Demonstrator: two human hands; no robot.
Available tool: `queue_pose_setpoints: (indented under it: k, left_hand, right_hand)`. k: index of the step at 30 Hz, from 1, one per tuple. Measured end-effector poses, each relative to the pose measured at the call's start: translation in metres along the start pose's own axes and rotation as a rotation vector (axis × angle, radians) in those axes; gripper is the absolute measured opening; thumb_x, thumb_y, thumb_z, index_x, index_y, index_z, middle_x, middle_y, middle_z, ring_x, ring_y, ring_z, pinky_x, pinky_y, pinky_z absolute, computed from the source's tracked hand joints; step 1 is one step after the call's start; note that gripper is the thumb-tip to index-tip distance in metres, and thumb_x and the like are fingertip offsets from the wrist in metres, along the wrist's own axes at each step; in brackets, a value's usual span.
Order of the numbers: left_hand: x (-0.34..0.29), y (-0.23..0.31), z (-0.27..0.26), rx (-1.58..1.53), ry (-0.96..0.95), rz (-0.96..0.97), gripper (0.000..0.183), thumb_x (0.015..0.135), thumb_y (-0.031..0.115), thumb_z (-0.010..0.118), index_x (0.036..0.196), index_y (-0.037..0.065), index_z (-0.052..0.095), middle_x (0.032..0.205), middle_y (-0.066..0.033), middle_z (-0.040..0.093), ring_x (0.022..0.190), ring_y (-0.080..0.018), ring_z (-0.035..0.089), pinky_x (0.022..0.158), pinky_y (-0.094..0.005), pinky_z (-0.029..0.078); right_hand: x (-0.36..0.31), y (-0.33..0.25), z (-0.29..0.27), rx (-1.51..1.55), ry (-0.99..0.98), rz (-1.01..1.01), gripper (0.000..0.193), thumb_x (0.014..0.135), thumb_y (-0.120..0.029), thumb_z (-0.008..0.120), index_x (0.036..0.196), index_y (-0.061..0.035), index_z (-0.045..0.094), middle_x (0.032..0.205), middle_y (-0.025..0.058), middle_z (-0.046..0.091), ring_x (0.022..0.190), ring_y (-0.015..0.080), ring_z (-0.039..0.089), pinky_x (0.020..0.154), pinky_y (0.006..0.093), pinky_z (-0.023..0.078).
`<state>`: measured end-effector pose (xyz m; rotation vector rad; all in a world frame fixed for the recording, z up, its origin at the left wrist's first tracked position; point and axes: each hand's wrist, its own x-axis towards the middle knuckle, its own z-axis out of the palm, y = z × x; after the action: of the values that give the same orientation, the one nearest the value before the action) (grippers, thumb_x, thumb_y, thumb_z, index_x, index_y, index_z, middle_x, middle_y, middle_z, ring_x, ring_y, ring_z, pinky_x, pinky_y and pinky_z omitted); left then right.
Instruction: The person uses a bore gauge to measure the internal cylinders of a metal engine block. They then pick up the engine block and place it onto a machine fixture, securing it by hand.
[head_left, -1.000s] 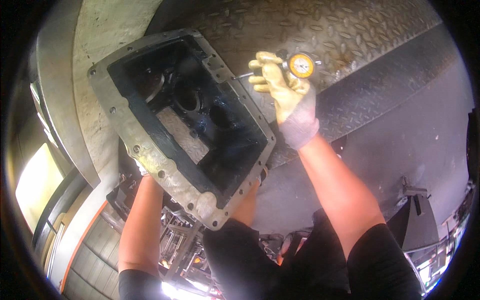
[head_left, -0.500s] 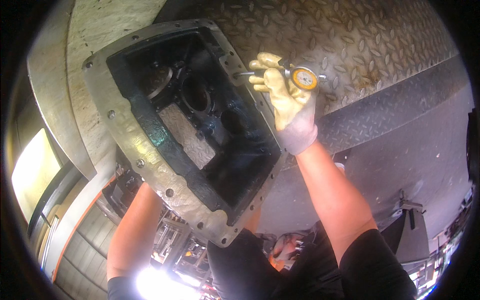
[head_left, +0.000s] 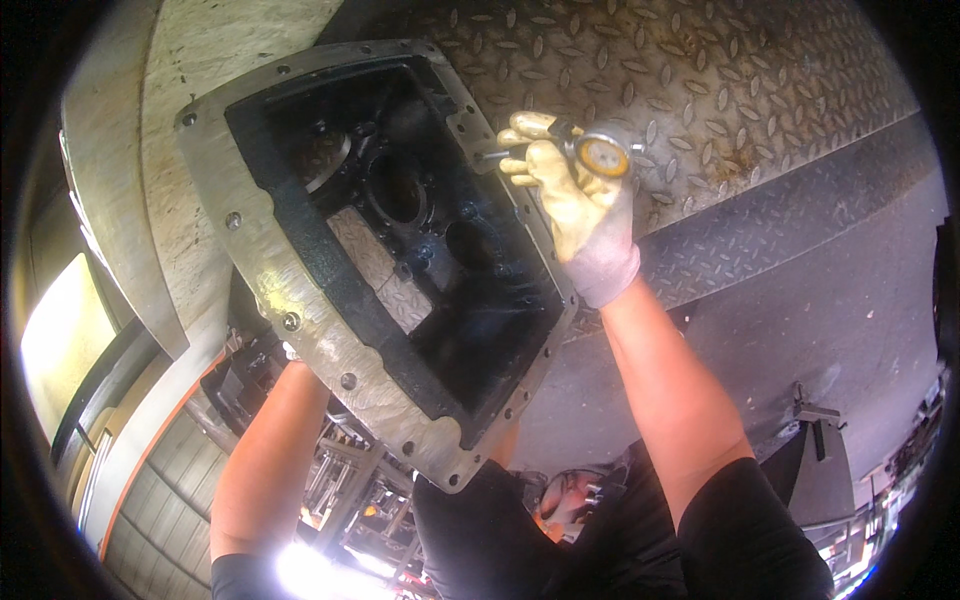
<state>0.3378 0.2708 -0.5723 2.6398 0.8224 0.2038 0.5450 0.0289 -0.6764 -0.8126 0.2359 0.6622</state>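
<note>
Right hand (head_left: 580, 215) in a yellow glove grips a dial gauge (head_left: 600, 155) beside the housing's (head_left: 300, 330) right flange, its stem pointing left; left hand stays hidden.

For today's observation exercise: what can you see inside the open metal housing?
Inside the housing: dark round bores, a pale diamond-patterned patch and black cast walls. The lower corner is too shadowed to read. The gloved right hand holds a small round-headed tool at its rim.

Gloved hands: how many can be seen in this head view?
1. The gloved right hand holds a small round tool at the grey housing's right flange. The left forearm goes behind the housing, so its hand is hidden.
</note>
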Motion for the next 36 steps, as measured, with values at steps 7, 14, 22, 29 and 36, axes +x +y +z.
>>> queue_pose_setpoints:
  k: [7,14,22,29,36]
  left_hand:
    - [0.003,-0.001,0.003,-0.013,0.020,-0.011,0.069,0.107,0.049,0.057,0.158,0.005,0.047,0.150,-0.0130,0.058,0.133,-0.0291,0.058,0.115,-0.0398,0.045]
    - [0.005,-0.002,0.001,-0.016,0.030,-0.023,0.068,0.107,0.048,0.057,0.158,0.005,0.047,0.150,-0.0132,0.058,0.134,-0.0291,0.058,0.115,-0.0397,0.044]
    - [0.004,-0.003,0.002,-0.023,0.044,-0.032,0.068,0.107,0.048,0.057,0.158,0.004,0.047,0.150,-0.0135,0.058,0.134,-0.0292,0.058,0.115,-0.0397,0.044]
    - [0.002,-0.011,-0.001,-0.021,0.050,-0.066,0.068,0.107,0.047,0.057,0.159,0.004,0.046,0.151,-0.0137,0.058,0.135,-0.0292,0.057,0.115,-0.0396,0.044]
    - [0.001,-0.013,0.002,-0.029,0.060,-0.079,0.068,0.107,0.047,0.057,0.159,0.004,0.046,0.151,-0.0140,0.058,0.135,-0.0292,0.057,0.115,-0.0396,0.044]
  right_hand:
    - [0.024,-0.007,-0.009,-0.007,-0.002,0.112,0.028,0.106,-0.014,0.068,0.128,0.0035,0.069,0.112,0.0137,0.076,0.089,0.0174,0.073,0.079,0.0274,0.059]
    - [0.016,-0.012,-0.001,-0.071,0.007,0.052,0.029,0.107,-0.016,0.068,0.127,0.0048,0.070,0.109,0.0131,0.077,0.090,0.0160,0.073,0.079,0.0279,0.058]
    - [0.031,-0.002,-0.008,-0.032,0.051,0.084,0.023,0.104,-0.015,0.070,0.114,0.0050,0.071,0.100,0.0136,0.075,0.079,0.0237,0.077,0.067,0.0314,0.062]
    - [0.029,0.000,-0.003,0.083,0.134,0.162,0.019,0.103,-0.011,0.071,0.113,0.0044,0.069,0.100,0.0115,0.072,0.079,0.0249,0.077,0.064,0.0308,0.063]
    - [0.029,-0.002,-0.006,0.073,0.155,0.183,0.026,0.103,-0.011,0.070,0.122,0.0055,0.067,0.105,0.0120,0.071,0.081,0.0257,0.077,0.068,0.0322,0.063]
